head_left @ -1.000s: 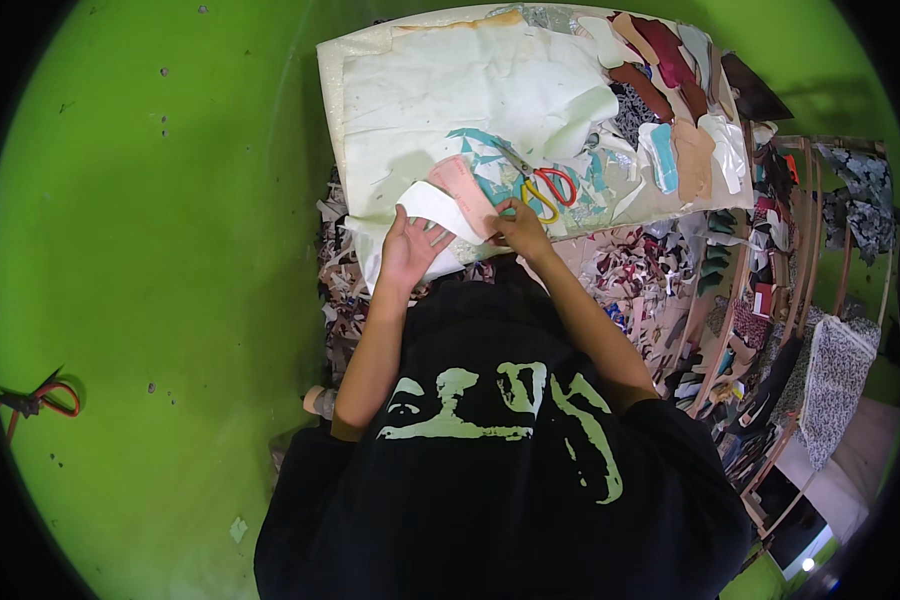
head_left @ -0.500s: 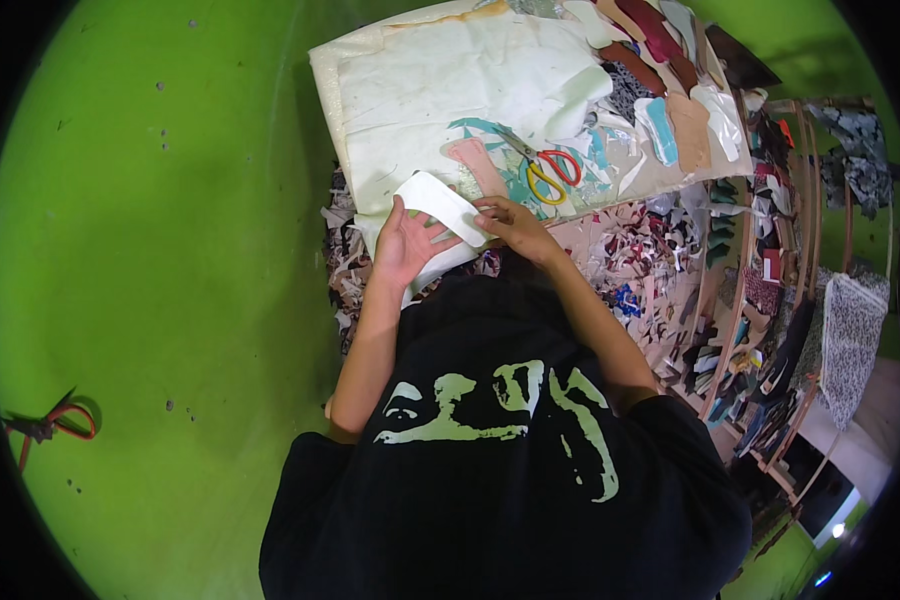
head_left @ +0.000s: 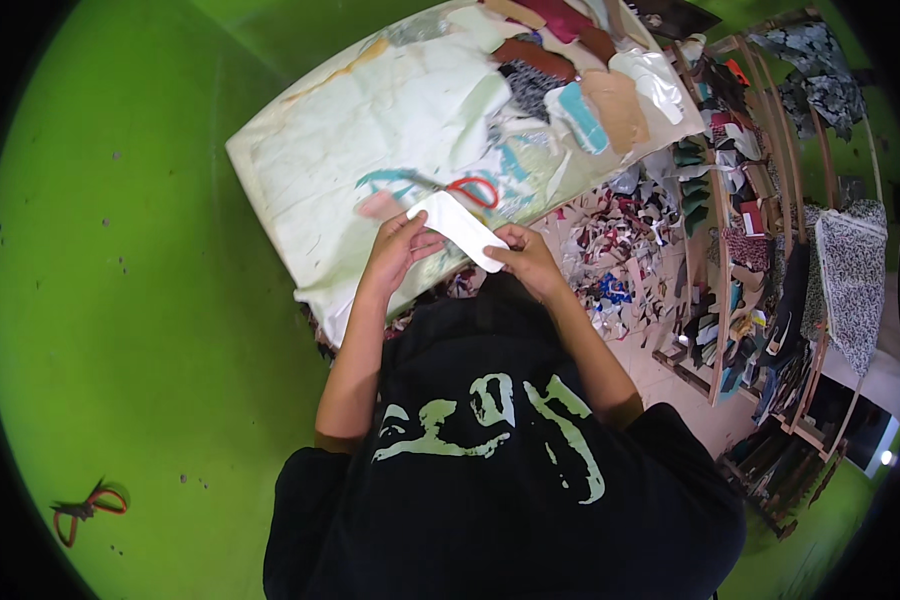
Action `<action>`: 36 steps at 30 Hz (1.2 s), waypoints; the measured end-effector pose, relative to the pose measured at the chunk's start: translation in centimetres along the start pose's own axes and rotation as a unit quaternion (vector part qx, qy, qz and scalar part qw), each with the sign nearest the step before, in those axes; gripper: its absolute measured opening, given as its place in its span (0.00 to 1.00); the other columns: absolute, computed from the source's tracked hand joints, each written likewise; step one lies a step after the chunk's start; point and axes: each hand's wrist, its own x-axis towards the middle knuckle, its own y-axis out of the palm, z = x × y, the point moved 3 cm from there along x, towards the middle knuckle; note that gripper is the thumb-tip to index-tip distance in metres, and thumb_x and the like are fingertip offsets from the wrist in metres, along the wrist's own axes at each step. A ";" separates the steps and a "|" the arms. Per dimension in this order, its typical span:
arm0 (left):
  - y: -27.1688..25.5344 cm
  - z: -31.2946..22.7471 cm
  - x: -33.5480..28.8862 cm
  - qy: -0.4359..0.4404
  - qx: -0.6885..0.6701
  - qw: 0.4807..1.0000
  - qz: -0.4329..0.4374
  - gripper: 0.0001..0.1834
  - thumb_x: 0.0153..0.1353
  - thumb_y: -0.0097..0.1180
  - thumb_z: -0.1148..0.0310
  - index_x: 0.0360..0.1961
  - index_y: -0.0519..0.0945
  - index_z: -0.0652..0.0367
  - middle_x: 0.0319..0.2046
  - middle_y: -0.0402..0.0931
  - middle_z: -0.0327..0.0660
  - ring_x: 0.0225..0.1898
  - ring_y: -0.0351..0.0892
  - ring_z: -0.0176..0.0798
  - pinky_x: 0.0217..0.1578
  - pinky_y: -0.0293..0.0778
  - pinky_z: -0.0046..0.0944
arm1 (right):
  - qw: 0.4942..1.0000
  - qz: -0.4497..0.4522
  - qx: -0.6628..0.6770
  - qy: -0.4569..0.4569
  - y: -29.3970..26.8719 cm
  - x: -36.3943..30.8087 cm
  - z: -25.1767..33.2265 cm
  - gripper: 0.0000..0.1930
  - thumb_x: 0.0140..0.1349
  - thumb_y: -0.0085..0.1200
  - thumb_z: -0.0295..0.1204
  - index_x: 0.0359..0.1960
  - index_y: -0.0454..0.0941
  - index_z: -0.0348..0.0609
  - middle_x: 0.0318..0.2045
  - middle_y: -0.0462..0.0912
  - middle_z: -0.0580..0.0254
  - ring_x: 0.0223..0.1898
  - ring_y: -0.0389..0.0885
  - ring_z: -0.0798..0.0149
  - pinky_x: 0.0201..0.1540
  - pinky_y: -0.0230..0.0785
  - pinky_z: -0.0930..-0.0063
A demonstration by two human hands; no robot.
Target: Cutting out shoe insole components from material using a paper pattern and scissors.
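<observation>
In front of my chest, near the table's front edge, I hold a white cut-out piece (head_left: 456, 228) with rounded ends, stretched at a slant between both hands. My left hand (head_left: 400, 252) grips its upper left end, thumb over the top. The lower right end is pinched by my right hand (head_left: 528, 264). Just beyond the piece lie red-handled scissors (head_left: 473, 191) on the table; their other handle is mostly covered. A pink piece (head_left: 380, 205) rests behind my left hand, beside teal scraps (head_left: 385, 178).
The table (head_left: 270, 160) carries a large white sheet (head_left: 370, 120) and, at far right, several cut pieces such as a tan one (head_left: 615, 110). Scraps (head_left: 620, 240) litter the floor to the right, before wooden racks (head_left: 720, 300). Another pair of scissors (head_left: 88, 508) hangs on the green wall.
My right hand has closed on the lower end of the white piece, and my left fingers have curled in from a spread palm. The view has turned, shifting the table leftward.
</observation>
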 end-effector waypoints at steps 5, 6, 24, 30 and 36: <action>8.6 0.2 8.0 -0.046 0.142 0.988 0.028 0.12 0.64 0.62 0.68 0.46 0.78 0.59 0.37 0.80 0.36 0.37 0.81 0.31 0.44 0.81 0.35 | 0.997 -0.074 0.013 -0.014 -9.0 1.3 1.4 0.08 0.59 0.63 0.23 0.40 0.81 0.37 0.31 0.83 0.68 0.29 0.78 0.77 0.30 0.66 0.85; 10.1 0.2 9.8 -0.062 0.161 0.984 0.041 0.13 0.62 0.64 0.68 0.45 0.78 0.60 0.36 0.79 0.35 0.35 0.79 0.29 0.44 0.80 0.33 | 0.995 -0.093 0.031 -0.016 -10.8 1.7 1.8 0.06 0.58 0.64 0.24 0.36 0.81 0.38 0.29 0.82 0.70 0.27 0.76 0.78 0.28 0.65 0.85; 22.2 0.7 31.9 -0.090 0.262 0.961 0.021 0.07 0.62 0.58 0.75 0.41 0.76 0.55 0.40 0.77 0.32 0.42 0.78 0.30 0.47 0.77 0.34 | 0.952 -0.262 -0.071 -0.141 -29.7 11.9 7.3 0.05 0.56 0.63 0.19 0.35 0.83 0.37 0.33 0.82 0.66 0.39 0.79 0.71 0.41 0.71 0.80; 21.6 -0.1 35.4 -0.151 0.127 0.980 0.037 0.12 0.63 0.44 0.78 0.40 0.79 0.56 0.32 0.74 0.36 0.34 0.73 0.27 0.38 0.72 0.26 | 0.898 -0.269 -0.221 -0.270 -28.7 12.7 11.0 0.13 0.48 0.61 0.13 0.36 0.83 0.40 0.44 0.77 0.55 0.46 0.81 0.57 0.47 0.74 0.68; 22.2 -0.7 38.1 -0.159 0.195 0.967 0.035 0.17 0.64 0.45 0.70 0.50 0.81 0.60 0.32 0.75 0.32 0.32 0.71 0.28 0.37 0.67 0.27 | 0.889 -0.244 -0.296 -0.250 -29.1 14.1 9.2 0.14 0.44 0.61 0.14 0.35 0.83 0.39 0.43 0.76 0.52 0.46 0.78 0.50 0.49 0.72 0.64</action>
